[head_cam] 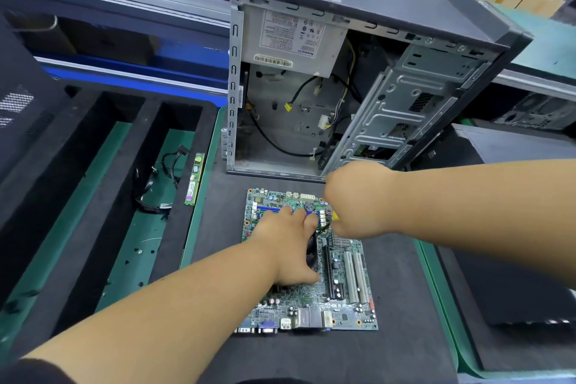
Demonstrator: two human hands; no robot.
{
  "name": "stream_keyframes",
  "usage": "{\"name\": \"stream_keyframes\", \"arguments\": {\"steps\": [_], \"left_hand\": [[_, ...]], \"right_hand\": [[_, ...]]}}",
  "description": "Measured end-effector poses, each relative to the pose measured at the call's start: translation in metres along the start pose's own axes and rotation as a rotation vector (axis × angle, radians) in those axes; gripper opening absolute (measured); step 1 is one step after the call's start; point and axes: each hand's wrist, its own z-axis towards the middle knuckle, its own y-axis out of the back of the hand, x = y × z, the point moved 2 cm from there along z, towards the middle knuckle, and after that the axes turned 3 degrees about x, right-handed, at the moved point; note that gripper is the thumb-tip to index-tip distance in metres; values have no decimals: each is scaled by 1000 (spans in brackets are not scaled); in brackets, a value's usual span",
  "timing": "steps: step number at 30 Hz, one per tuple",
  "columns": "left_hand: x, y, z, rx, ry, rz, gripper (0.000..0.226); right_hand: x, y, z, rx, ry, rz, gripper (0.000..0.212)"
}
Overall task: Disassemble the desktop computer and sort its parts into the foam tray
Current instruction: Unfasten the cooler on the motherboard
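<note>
Both hands worked over the motherboard (pixel 311 259), which lay flat on the mat (pixel 405 305) before the open case (pixel 358 87). Left hand (pixel 290 243) rested on the cooler, fingers spread. Right hand (pixel 358 199) clenched a yellow-handled tool (pixel 334 216). A RAM stick (pixel 194 179) and cables (pixel 159 184) lay in the foam tray (pixel 93 181).

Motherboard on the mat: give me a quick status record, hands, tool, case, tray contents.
motherboard: flat on the dark mat, in front of the open case
left hand: resting on the black cooler fan on the board
right hand: gripping a yellow-handled tool, tip hidden
case: upright, side open, power supply and loose cables still inside
foam tray: holds a RAM stick and a black cable bundle
</note>
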Motion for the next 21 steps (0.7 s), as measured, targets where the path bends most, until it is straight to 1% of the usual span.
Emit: {"name": "stream_keyframes", "arguments": {"steps": [1,2,4,5,7,8,10,12,13,15,16,19,21], "left_hand": [[0,0,0,-6,-2,-4,93],[0,1,0,-13,-4,-7,89],[0,1,-1,-17,-6,-11,85],[0,1,-1,-16,-7,-10,84],[0,1,-1,-13,-10,-4,83],[0,1,0,-12,-11,0,84],[0,1,-1,-9,-11,0,84],[0,1,-1,-5,-13,-4,85],[0,0,-1,-5,-12,-8,86],[0,-1,0,-9,-10,-21,86],[0,-1,0,-9,-9,-26,85],[0,-1,0,0,-11,-28,82],[0,1,-1,-1,-13,-18,82]], "right_hand": [[-2,2,-1,63,-58,83,33],[-6,3,-1,150,-105,190,34],[-12,4,1,338,-158,425,23],[-14,5,2,424,-165,504,22],[-14,5,3,551,-192,598,28],[-14,6,4,575,-200,595,29],[-12,9,4,538,-138,452,30],[-8,10,3,419,-45,224,28],[-6,9,1,329,-20,137,27],[-6,6,-5,178,-2,73,25],[-6,4,-8,138,20,56,24],[-4,-4,-18,71,97,-1,18],[-3,-10,-22,36,100,-10,14]]}}
